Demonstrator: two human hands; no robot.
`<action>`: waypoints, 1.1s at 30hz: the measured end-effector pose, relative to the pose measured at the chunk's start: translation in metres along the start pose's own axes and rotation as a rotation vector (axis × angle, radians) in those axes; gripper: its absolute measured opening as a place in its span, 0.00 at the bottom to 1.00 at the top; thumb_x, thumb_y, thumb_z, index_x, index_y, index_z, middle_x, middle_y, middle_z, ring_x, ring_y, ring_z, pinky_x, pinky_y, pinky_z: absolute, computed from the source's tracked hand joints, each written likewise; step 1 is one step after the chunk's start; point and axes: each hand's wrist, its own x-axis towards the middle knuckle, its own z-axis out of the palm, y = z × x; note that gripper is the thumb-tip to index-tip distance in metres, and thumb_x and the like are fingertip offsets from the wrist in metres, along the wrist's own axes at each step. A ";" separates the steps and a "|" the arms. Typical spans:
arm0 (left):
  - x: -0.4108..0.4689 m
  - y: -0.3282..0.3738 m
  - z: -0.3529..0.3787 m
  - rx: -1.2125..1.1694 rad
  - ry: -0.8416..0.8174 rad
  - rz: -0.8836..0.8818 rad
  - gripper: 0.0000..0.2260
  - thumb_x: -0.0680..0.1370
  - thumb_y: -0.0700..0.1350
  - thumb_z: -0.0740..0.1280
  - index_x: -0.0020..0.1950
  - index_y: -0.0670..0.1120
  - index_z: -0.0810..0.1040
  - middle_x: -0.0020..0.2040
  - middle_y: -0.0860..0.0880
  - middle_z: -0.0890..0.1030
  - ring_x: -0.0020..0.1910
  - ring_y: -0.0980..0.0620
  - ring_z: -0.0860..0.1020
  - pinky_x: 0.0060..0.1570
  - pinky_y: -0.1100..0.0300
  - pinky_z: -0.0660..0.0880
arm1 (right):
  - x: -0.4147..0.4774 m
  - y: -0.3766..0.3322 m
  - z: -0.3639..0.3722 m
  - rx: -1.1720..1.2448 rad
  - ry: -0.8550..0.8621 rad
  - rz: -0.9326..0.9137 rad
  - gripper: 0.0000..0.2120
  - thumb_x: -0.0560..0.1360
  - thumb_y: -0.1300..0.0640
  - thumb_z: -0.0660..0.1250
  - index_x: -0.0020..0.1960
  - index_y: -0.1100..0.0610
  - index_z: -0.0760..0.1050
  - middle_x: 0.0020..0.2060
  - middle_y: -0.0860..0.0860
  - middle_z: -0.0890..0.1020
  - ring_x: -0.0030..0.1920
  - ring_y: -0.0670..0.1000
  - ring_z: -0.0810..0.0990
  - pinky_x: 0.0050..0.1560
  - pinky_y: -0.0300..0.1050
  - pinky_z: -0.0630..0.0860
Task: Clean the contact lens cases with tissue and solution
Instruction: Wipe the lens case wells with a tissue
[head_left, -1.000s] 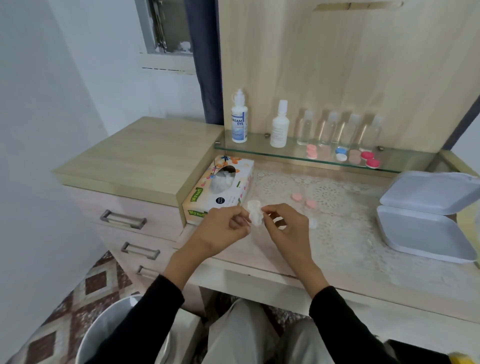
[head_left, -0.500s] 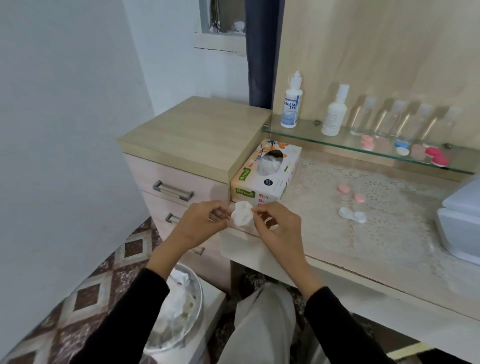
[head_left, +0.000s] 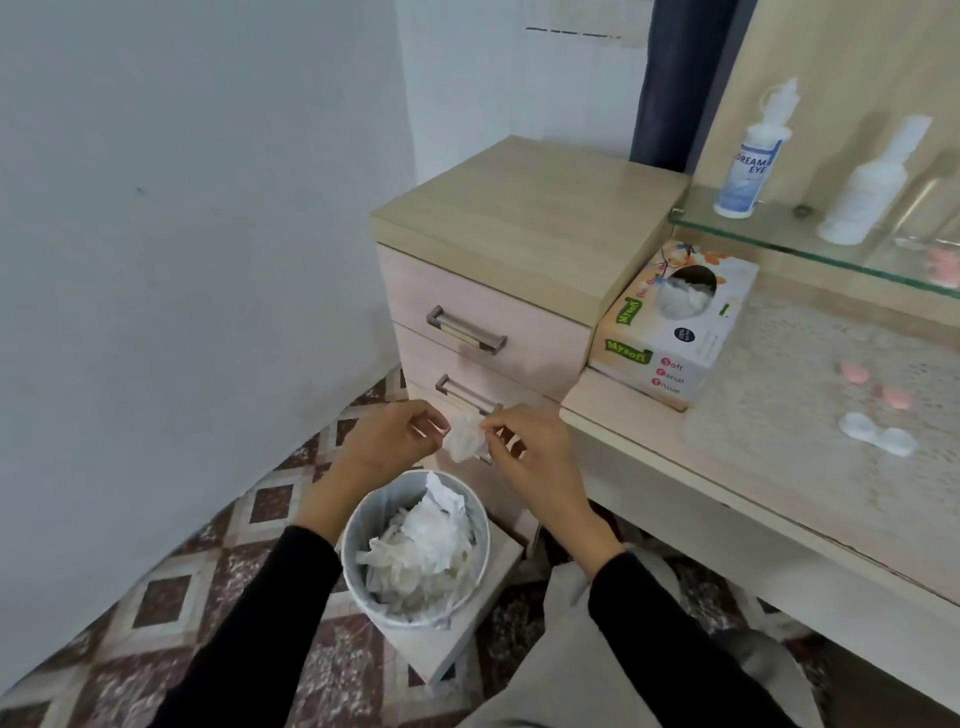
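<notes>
Pinching the crumpled white tissue wad (head_left: 464, 439) with left hand (head_left: 387, 441) and right hand (head_left: 530, 452), centre it over the round grey waste bin (head_left: 351, 551) below, then loosen both pinches together.

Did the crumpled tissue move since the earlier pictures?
Yes. Earlier the crumpled tissue was over the desk, just in front of the tissue box; now it is off the desk, left of the box, near the bin.
</notes>
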 end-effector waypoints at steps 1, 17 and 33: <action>-0.003 -0.010 0.000 -0.003 -0.001 -0.026 0.07 0.72 0.40 0.70 0.44 0.53 0.79 0.38 0.59 0.81 0.37 0.65 0.77 0.47 0.66 0.73 | -0.003 0.001 0.009 0.000 -0.036 0.013 0.05 0.73 0.65 0.70 0.46 0.58 0.81 0.41 0.49 0.82 0.39 0.46 0.78 0.40 0.39 0.75; -0.039 -0.113 0.026 0.042 -0.093 -0.267 0.09 0.72 0.40 0.65 0.47 0.51 0.80 0.43 0.58 0.81 0.45 0.58 0.79 0.52 0.57 0.77 | -0.055 0.023 0.097 -0.087 -0.448 0.262 0.09 0.79 0.59 0.63 0.54 0.56 0.81 0.50 0.50 0.81 0.49 0.50 0.78 0.48 0.43 0.74; 0.007 -0.023 0.006 -0.012 -0.028 0.084 0.11 0.73 0.43 0.68 0.44 0.60 0.75 0.41 0.61 0.81 0.42 0.63 0.79 0.49 0.60 0.75 | -0.002 -0.010 0.002 -0.036 -0.167 0.171 0.08 0.76 0.63 0.67 0.53 0.57 0.82 0.47 0.50 0.83 0.44 0.42 0.78 0.42 0.29 0.73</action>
